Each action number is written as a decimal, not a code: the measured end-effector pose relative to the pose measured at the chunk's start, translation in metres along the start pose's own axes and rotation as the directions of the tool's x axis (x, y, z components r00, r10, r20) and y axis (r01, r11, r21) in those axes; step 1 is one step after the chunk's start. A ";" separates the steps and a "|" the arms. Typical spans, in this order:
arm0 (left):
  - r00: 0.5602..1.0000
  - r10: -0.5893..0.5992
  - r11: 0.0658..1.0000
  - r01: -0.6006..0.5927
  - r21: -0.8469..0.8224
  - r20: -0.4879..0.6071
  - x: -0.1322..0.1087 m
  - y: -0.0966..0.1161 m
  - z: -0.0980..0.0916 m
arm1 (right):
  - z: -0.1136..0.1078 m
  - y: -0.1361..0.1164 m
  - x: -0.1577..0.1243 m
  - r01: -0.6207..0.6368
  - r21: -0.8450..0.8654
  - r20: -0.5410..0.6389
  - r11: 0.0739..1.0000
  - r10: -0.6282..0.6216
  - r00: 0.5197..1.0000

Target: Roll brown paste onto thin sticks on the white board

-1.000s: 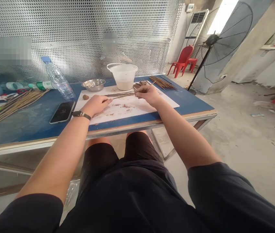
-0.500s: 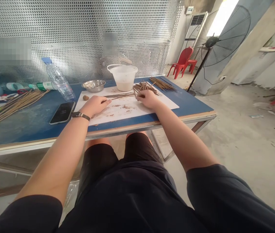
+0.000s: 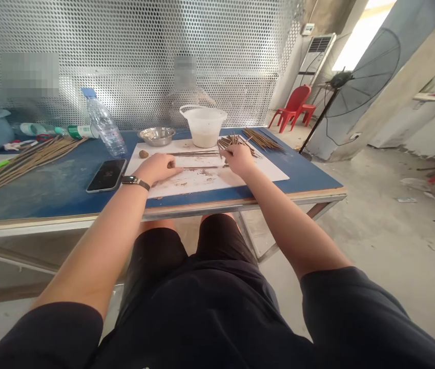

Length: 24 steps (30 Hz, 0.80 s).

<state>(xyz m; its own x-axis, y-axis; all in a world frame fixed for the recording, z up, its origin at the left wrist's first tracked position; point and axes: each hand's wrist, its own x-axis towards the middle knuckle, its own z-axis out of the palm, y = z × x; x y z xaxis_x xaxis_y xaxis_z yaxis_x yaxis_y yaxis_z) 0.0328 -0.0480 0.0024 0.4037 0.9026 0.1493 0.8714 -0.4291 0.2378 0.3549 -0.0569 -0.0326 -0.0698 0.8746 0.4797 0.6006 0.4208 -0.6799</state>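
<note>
A white board point(image 3: 255, 171) lies on the blue table point(image 3: 48, 195), smeared with brown paste. My left hand point(image 3: 159, 166), with a watch on the wrist, rests on the board with fingers curled over a small brown lump and the left end of a thin stick point(image 3: 204, 166). My right hand point(image 3: 238, 156) pinches the right end of that stick. A second row of sticks point(image 3: 194, 153) lies just beyond. A fanned pile of brown sticks point(image 3: 236, 141) sits behind my right hand.
A white plastic bucket point(image 3: 204, 126), a metal bowl point(image 3: 157, 135), a brown lump point(image 3: 144, 153), a phone point(image 3: 106, 175) and a water bottle point(image 3: 104, 123) stand on the table. Long bamboo sticks point(image 3: 21, 161) lie at left. Perforated metal screen behind; fan point(image 3: 359, 69) and red chair point(image 3: 292, 105) right.
My right hand left the stick pile and drew one stick down onto the board in front of me. My left hand shifted right to meet its other end. The view tilted slightly.
</note>
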 end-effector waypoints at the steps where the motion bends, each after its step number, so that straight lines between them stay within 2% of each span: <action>1: 1.000 -0.008 1.000 0.009 -0.008 0.016 -0.002 0.002 -0.001 | 0.006 -0.007 0.002 0.009 -0.009 0.005 1.000 -0.009 1.000; 4: 0.999 -0.015 1.000 0.016 -0.019 0.039 -0.005 0.003 -0.005 | 0.032 -0.031 0.009 0.070 -0.133 0.073 0.989 -0.060 0.996; 6: 1.000 -0.015 1.000 0.015 -0.013 0.010 -0.005 0.000 -0.006 | 0.051 -0.046 0.017 0.169 -0.320 0.195 0.932 -0.110 0.975; 8: 0.999 -0.016 1.000 0.016 -0.008 -0.046 -0.004 -0.006 -0.005 | 0.068 -0.058 0.027 0.240 -0.414 0.292 0.878 -0.122 0.949; 13: 0.981 -0.076 0.997 0.069 -0.047 -0.176 0.002 -0.023 -0.001 | 0.094 -0.070 0.048 0.335 -0.456 0.433 0.825 -0.123 0.893; 16: 0.969 -0.125 0.988 0.101 -0.120 -0.215 0.003 -0.029 0.001 | 0.101 -0.068 0.051 0.368 -0.471 0.505 0.802 -0.097 0.857; 19: 0.957 -0.161 0.978 0.122 -0.170 -0.242 0.005 -0.031 0.002 | 0.102 -0.068 0.045 0.332 -0.507 0.549 0.795 0.001 0.836; 24: 0.948 -0.181 0.974 0.135 -0.182 -0.262 0.007 -0.030 0.003 | 0.086 -0.081 0.010 0.210 -0.517 0.591 0.829 0.169 0.789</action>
<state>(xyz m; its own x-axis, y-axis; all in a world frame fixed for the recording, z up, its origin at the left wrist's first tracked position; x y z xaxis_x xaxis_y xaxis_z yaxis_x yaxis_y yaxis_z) 0.0101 -0.0285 -0.0068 0.1522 0.9242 0.3503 0.8524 -0.3021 0.4267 0.2371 -0.0619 -0.0200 -0.4244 0.9032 -0.0640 0.8957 0.4084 -0.1760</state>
